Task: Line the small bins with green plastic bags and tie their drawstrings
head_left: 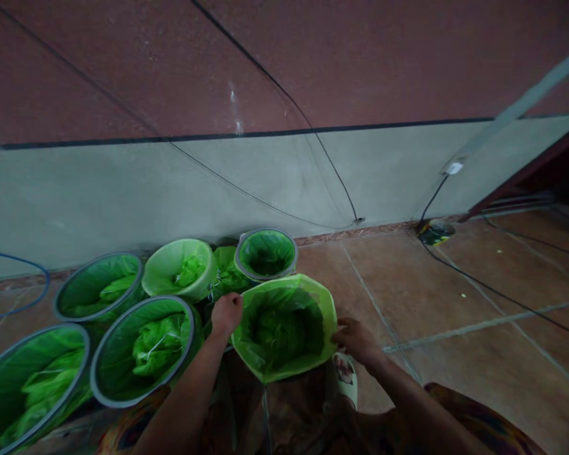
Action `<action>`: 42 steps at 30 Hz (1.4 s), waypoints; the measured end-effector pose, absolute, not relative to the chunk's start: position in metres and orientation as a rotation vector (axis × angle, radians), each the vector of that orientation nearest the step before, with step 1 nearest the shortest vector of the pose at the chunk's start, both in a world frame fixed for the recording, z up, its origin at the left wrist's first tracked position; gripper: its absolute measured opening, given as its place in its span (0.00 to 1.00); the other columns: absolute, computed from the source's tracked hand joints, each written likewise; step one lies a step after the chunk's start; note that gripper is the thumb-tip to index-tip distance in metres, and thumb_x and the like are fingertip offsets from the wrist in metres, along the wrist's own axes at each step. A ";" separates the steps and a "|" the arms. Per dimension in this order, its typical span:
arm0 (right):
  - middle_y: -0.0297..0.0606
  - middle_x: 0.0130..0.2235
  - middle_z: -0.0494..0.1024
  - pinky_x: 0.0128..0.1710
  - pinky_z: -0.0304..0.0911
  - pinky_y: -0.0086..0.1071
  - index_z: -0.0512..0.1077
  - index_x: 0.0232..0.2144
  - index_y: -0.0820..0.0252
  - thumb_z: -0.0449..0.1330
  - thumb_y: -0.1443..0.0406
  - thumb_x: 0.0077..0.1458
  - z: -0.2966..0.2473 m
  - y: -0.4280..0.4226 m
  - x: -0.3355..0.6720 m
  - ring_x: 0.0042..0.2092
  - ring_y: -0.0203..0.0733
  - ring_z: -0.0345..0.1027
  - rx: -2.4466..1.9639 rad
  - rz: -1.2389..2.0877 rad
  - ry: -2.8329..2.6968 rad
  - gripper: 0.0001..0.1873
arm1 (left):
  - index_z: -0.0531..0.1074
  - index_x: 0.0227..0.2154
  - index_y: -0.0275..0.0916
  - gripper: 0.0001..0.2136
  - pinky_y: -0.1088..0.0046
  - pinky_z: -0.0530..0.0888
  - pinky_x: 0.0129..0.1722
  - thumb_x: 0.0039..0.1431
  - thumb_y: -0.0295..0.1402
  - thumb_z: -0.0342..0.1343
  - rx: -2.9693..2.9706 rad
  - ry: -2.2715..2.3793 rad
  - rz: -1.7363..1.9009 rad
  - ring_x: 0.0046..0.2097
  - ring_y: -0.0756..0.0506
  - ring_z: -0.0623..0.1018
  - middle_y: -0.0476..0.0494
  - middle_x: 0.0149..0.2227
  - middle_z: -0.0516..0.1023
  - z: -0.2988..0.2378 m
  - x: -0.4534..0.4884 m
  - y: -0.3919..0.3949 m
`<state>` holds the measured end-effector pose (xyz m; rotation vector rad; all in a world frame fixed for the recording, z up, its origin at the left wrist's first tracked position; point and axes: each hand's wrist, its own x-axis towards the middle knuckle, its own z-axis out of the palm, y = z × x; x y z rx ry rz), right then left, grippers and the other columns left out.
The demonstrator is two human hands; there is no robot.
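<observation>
In front of me a light green plastic bag (284,373) is spread wide, its rim pulled into an angular shape. More crumpled green plastic lies down inside it. My left hand (227,313) is closed on the left edge of the rim. At the opposite edge, the fingers of my right hand (355,339) pinch the plastic. Whether a bin stands under the bag is hidden. Just behind it is a round bin (266,232) lined with green plastic.
On the left stand several more lined bins, among them a grey-rimmed bin (95,373) and a pale green bin (154,278), with bunched plastic inside. Black cables run down the wall (99,196) and over the tiled floor (455,341). A can (436,232) stands by the wall.
</observation>
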<state>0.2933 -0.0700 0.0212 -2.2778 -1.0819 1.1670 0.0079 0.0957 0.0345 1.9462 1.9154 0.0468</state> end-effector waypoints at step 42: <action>0.28 0.19 0.65 0.18 0.42 0.26 0.72 0.26 0.63 0.63 0.49 0.42 0.131 0.033 0.222 0.19 0.27 0.49 -1.407 1.420 -0.840 0.21 | 0.76 0.35 0.36 0.18 0.67 0.69 0.49 0.62 0.46 0.48 1.594 0.814 0.512 0.42 0.44 0.75 0.43 0.38 0.80 0.056 0.070 0.056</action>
